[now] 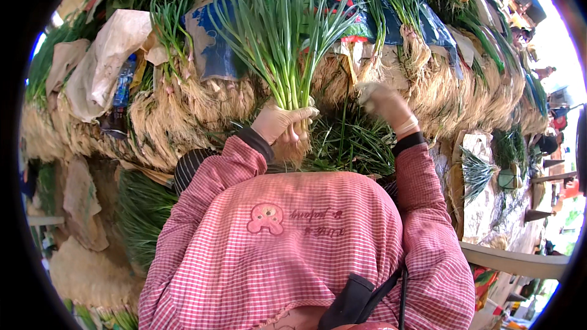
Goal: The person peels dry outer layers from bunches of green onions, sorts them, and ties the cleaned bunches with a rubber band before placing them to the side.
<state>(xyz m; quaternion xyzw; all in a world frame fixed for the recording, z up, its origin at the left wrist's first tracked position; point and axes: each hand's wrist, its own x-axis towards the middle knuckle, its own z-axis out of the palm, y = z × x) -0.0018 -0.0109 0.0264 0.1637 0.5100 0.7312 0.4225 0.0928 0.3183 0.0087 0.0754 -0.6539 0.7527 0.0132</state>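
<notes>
Gripping the scallion bunch (287, 36) near its roots, my left hand (280, 123) holds it upright. My right hand (386, 105) hovers beside it, fingers loosely curled, empty. I should keep the stalks level.

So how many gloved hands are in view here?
2. The left hand grips a bunch of green onions near its roots; the right hand is raised beside it, against the stacked onion pile.

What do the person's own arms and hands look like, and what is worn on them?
Both arms wear long sleeves of pink-and-white checked cloth with dark ribbed cuffs. The left hand and the right hand are covered by thin, pale, close-fitting gloves; the right glove ends in a rolled rim at the wrist.
</notes>
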